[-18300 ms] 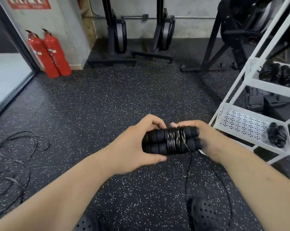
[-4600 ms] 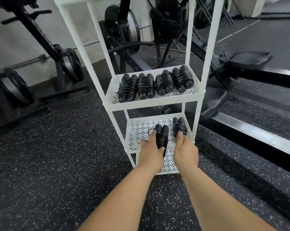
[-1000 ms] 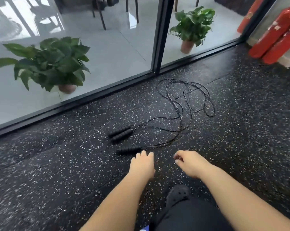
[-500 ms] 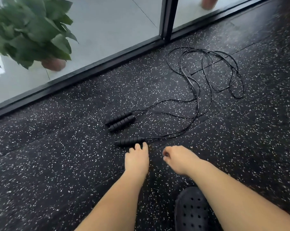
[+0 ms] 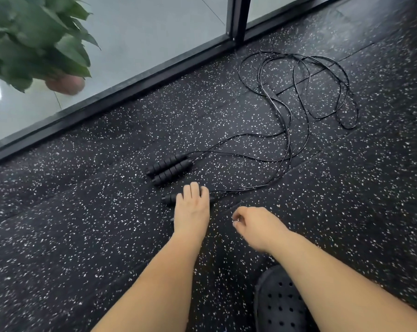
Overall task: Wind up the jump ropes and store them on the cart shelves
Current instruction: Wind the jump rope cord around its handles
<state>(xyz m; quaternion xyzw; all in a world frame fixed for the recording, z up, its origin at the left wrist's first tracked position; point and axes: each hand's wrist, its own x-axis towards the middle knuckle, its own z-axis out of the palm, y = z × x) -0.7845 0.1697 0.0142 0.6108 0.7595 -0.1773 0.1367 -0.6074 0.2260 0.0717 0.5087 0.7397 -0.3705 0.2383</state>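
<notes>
Two black jump ropes lie on the speckled rubber floor, their thin cords (image 5: 298,111) tangled in loose loops to the upper right. A pair of ribbed foam handles (image 5: 169,167) lies side by side. Just in front of them lies a single handle (image 5: 168,199). My left hand (image 5: 192,209) covers its middle, fingers curved over it and thumb hidden beneath. My right hand (image 5: 257,226) hovers to the right of it, fingers loosely curled and holding nothing. The cart is out of view.
A black door frame and glass wall (image 5: 131,89) run diagonally behind the ropes, with a potted plant (image 5: 32,41) beyond the glass at the upper left. My black perforated shoe (image 5: 279,305) is at the bottom right.
My left hand has slid forward from the near edge of the single handle onto it. The view has come closer to the floor. My right hand stays about where it was.
</notes>
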